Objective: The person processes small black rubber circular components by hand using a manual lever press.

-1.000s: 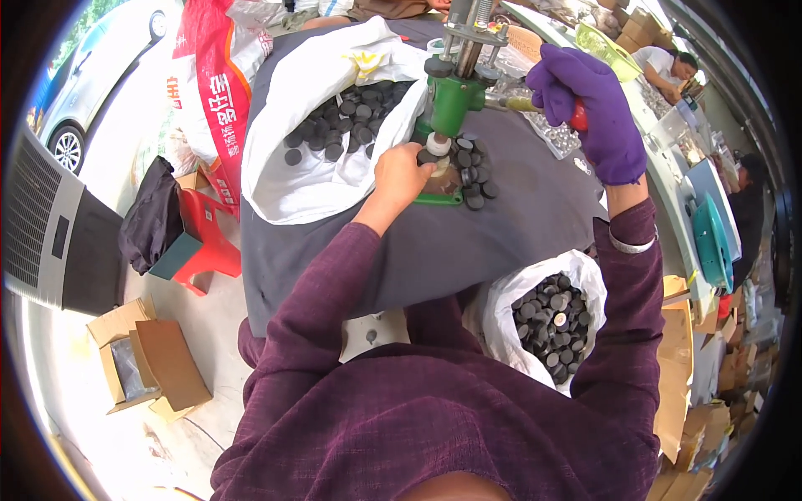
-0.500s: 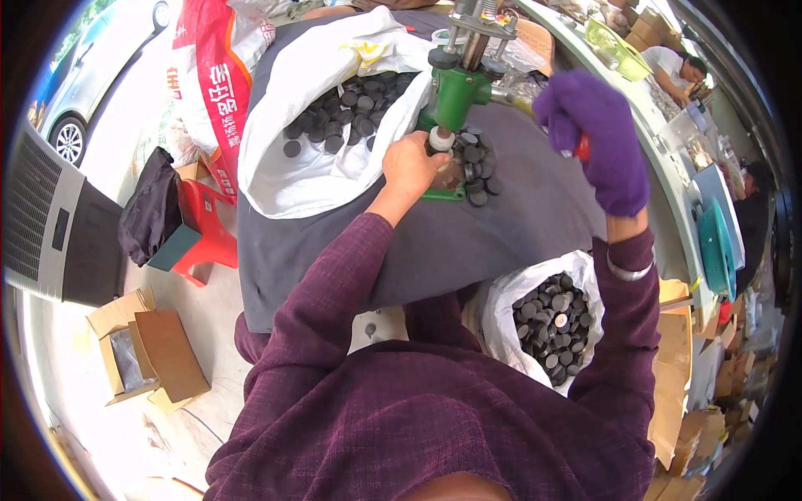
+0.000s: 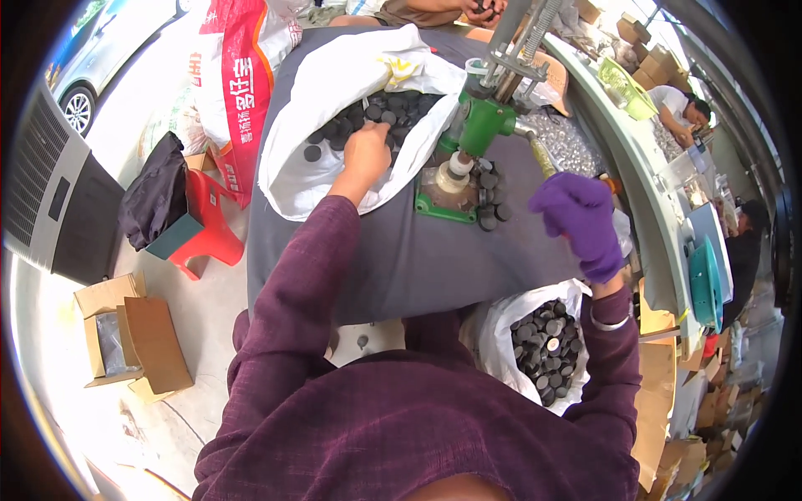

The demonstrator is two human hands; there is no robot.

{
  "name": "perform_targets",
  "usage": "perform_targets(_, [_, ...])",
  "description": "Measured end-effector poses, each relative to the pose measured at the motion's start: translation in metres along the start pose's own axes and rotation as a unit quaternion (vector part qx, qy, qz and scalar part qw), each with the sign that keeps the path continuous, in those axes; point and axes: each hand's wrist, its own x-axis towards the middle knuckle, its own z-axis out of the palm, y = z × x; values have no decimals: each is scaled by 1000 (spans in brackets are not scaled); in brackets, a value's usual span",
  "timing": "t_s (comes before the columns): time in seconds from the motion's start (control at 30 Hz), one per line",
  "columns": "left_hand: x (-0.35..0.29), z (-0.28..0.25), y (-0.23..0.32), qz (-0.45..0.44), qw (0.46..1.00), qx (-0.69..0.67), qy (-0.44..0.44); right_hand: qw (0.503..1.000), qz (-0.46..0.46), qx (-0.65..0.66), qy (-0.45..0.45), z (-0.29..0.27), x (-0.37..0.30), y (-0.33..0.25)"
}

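Observation:
My bare left hand [image 3: 368,156] is in the white sack [image 3: 291,179], its fingers drawn together at the black round caps [image 3: 334,129]. Whether a cap is between the fingertips is hidden. My right hand [image 3: 578,221], in a purple knitted glove, is closed in a fist right of the green hand press [image 3: 487,125]. A bit of a red handle shows at the glove's edge; the rest is covered. Under the press's ram, a white round piece [image 3: 459,164] sits above the green base [image 3: 443,210]. Several loose black caps [image 3: 487,219] lie beside the base.
An open white sack of black caps [image 3: 547,346] stands by my right leg. Left of the table are a red stool [image 3: 209,225], an open carton [image 3: 154,342] and a grey air cooler [image 3: 58,192]. Another person's hands [image 3: 480,10] show across the table.
My left hand has left the press and moved left into the sack of caps. My gloved right hand has come down. The view has shifted slightly.

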Motion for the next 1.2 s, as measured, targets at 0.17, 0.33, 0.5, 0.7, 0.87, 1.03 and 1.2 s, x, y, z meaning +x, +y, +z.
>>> perform_targets(0.17, [6, 9, 12, 48, 981, 120, -145, 995, 60, 55, 63, -32, 41, -25])
perform_targets(0.33, [11, 10, 11, 74, 967, 181, -166, 987, 8, 154, 39, -51, 62, -19])
perform_targets(0.5, [19, 7, 1, 78, 963, 173, -193, 990, -5, 134, 42, -44, 65, -25])
perform_targets(0.7, [18, -13, 4, -89, 989, 27, -111, 987, -39, 152, 23, -55, 67, -11])
perform_targets(0.87, [-4, -30, 54, -116, 966, -207, -104, 995, -31, 73, 57, -54, 73, -21])
perform_targets(1.03, [-24, -17, 104, -110, 957, -206, -173, 994, -48, 71, 67, -55, 68, -24])
perform_targets(1.2, [-28, 4, 107, -108, 971, -153, -151, 993, 12, 103, 47, -57, 77, -19])
